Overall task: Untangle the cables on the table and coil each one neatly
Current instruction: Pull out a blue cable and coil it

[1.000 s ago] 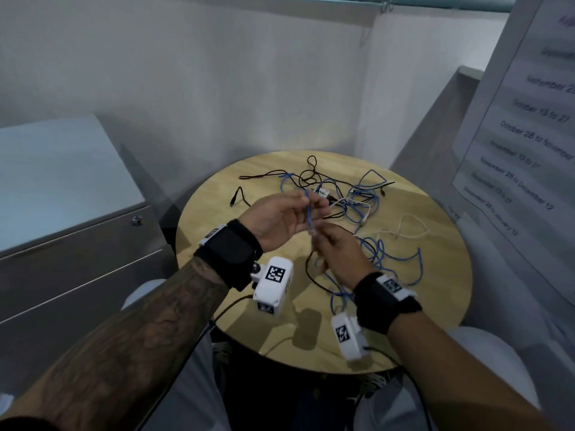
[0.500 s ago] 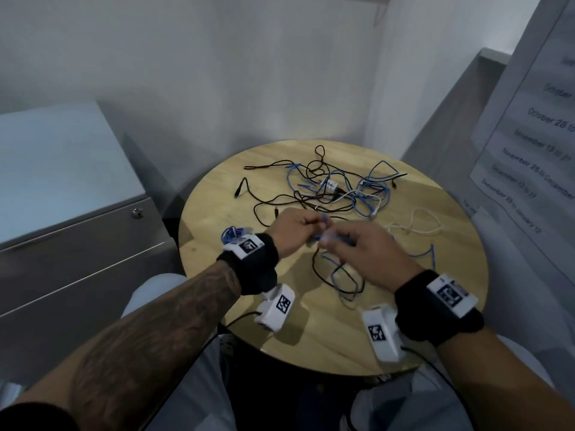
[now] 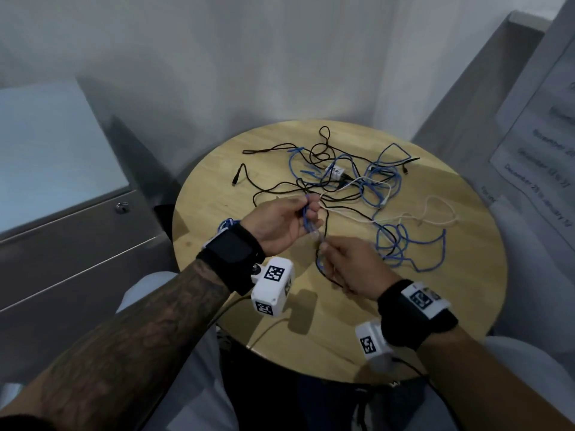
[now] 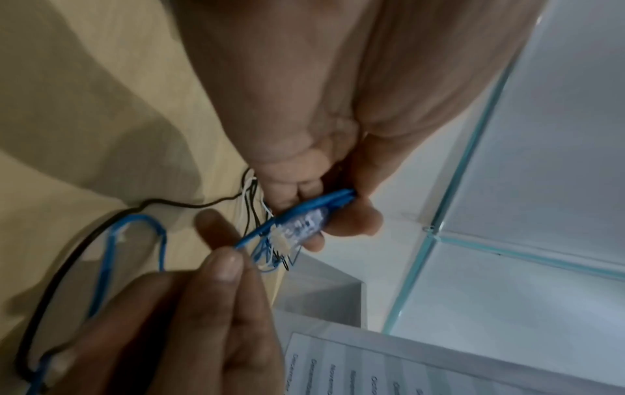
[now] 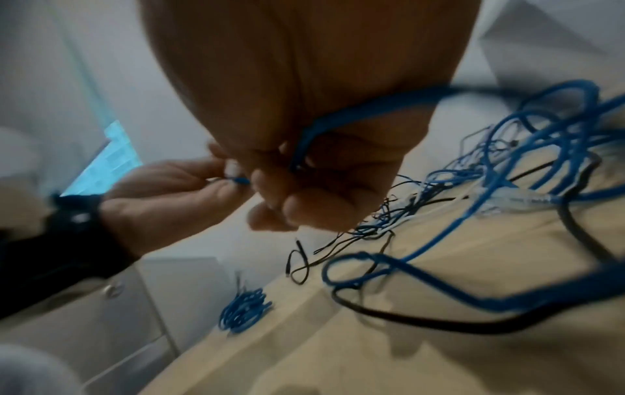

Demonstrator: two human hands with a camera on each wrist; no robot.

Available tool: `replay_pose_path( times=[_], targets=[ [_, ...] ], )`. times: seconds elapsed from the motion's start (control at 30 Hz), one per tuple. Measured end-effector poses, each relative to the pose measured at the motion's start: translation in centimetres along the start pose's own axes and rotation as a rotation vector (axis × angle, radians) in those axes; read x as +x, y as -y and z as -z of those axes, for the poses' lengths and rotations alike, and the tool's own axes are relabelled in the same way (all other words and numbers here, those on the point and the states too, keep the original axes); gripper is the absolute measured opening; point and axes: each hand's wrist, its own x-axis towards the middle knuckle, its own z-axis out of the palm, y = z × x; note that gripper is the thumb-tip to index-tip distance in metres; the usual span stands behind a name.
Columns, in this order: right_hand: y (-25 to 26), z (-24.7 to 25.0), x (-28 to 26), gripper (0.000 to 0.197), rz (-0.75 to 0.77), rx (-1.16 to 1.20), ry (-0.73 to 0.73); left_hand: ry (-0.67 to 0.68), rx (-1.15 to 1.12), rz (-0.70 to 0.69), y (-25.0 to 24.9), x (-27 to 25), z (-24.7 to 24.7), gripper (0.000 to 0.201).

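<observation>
Above the near middle of the round wooden table (image 3: 435, 321), my left hand (image 3: 289, 225) pinches the folded end of a blue cable (image 3: 308, 217) with its clear plug (image 4: 301, 227). Just below it, my right hand (image 3: 348, 262) pinches the same blue cable (image 4: 257, 235), which trails off to loose blue loops (image 3: 401, 244) on the right. Blue, black and white cables lie in a tangle (image 3: 348, 175) at the far side. A small coiled blue cable (image 5: 243, 310) lies at the table's left edge, half hidden behind my left wrist in the head view.
A grey drawer cabinet (image 3: 62, 231) stands close on the left. Walls enclose the table at the back. A printed sheet (image 3: 541, 150) hangs on the panel to the right. A thin white cable (image 3: 435, 213) lies on the right side of the table.
The hands have drawn apart a little: the left hand has lifted and turned palm-up with the blue cable's end, while the right has slid down along the cable. The head view has shifted.
</observation>
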Motion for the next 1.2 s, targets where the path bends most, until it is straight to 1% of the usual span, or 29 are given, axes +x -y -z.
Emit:
replay_pose_path(
  times=[0.07, 0.1, 0.13, 0.2, 0.27, 0.33, 0.4, 0.43, 0.47, 0.53, 0.6, 0.63, 0.7, 0.73, 0.8, 0.83, 0.87, 0.93, 1.0, 1.07, 1.13, 1.2],
  targets=[
    [0.1, -1.0, -0.6, 0.040, 0.049, -0.103, 0.111, -0.070, 0.025, -0.070, 0.3, 0.5, 1.2, 0.025],
    [0.3, -1.3, -0.8, 0.039, 0.092, -0.150, 0.132, -0.095, 0.059, -0.109, 0.4, 0.7, 1.6, 0.025],
    [0.5, -1.4, -1.0, 0.038, 0.142, -0.162, 0.123, -0.110, 0.116, -0.149, 0.6, 0.9, 2.0, 0.024],
    [1.1, -1.1, -1.0, 0.038, 0.215, -0.102, 0.082, -0.152, 0.271, -0.231, 1.0, 1.2, 2.3, 0.022],
    [1.8, -0.5, -1.1, 0.035, 0.242, -0.012, 0.047, -0.190, 0.453, -0.272, 1.4, 1.3, 2.4, 0.020],
    [2.0, 0.3, -1.0, 0.025, 0.245, 0.038, -0.056, -0.126, 0.640, -0.248, 1.9, 1.1, 2.1, 0.021],
    [1.9, 1.5, -0.6, 0.020, 0.244, 0.002, -0.205, -0.003, 0.784, -0.194, 2.5, 0.6, 1.3, 0.026],
    [1.7, 2.1, -0.4, 0.019, 0.238, -0.033, -0.279, 0.043, 0.782, -0.155, 2.7, 0.4, 0.8, 0.029],
    [1.3, 2.8, 0.0, 0.017, 0.222, -0.052, -0.340, 0.073, 0.725, -0.115, 3.0, 0.1, 0.2, 0.030],
    [0.5, 3.6, 0.6, 0.010, 0.184, -0.010, -0.399, 0.110, 0.595, -0.052, 3.1, -0.4, -0.8, 0.031],
    [-0.2, 3.6, 0.9, 0.003, 0.170, 0.065, -0.382, 0.145, 0.498, 0.025, 2.8, -0.8, -1.2, 0.029],
    [-0.4, 3.3, 0.9, 0.004, 0.165, 0.087, -0.364, 0.173, 0.450, 0.065, 2.7, -1.0, -1.4, 0.027],
    [-0.7, 2.6, 1.1, 0.015, 0.136, 0.147, -0.322, 0.203, 0.303, 0.110, 2.3, -1.2, -1.5, 0.025],
    [-0.8, 2.2, 1.2, 0.020, 0.117, 0.169, -0.295, 0.196, 0.186, 0.104, 2.1, -1.1, -1.3, 0.024],
    [-0.8, 1.5, 1.4, 0.026, 0.069, 0.151, -0.213, 0.147, -0.057, 0.051, 1.7, -0.9, -0.8, 0.022],
    [-0.6, 1.1, 1.3, 0.027, 0.037, 0.136, -0.153, 0.117, -0.140, 0.010, 1.5, -0.6, -0.5, 0.021],
    [-0.4, 0.7, 1.1, 0.026, 0.013, 0.126, -0.087, 0.082, -0.189, -0.038, 1.4, -0.4, -0.1, 0.022],
    [0.1, -0.2, 0.5, 0.020, 0.009, 0.096, 0.041, 0.007, -0.183, -0.155, 0.9, 0.0, 0.7, 0.024],
    [0.5, -1.0, -0.4, 0.016, 0.040, 0.033, 0.138, -0.079, -0.089, -0.270, 0.2, 0.3, 1.6, 0.024],
    [0.8, -1.5, -1.2, 0.017, 0.101, -0.011, 0.154, -0.192, 0.031, -0.359, -0.4, 0.7, 2.5, 0.021],
    [1.3, -1.5, -1.6, 0.025, 0.196, 0.005, 0.086, -0.302, 0.198, -0.451, -0.5, 1.0, 3.1, 0.017],
    [2.4, -0.9, -1.8, 0.036, 0.277, 0.048, -0.012, -0.342, 0.497, -0.494, 0.0, 0.8, 2.9, 0.016]
  ],
)
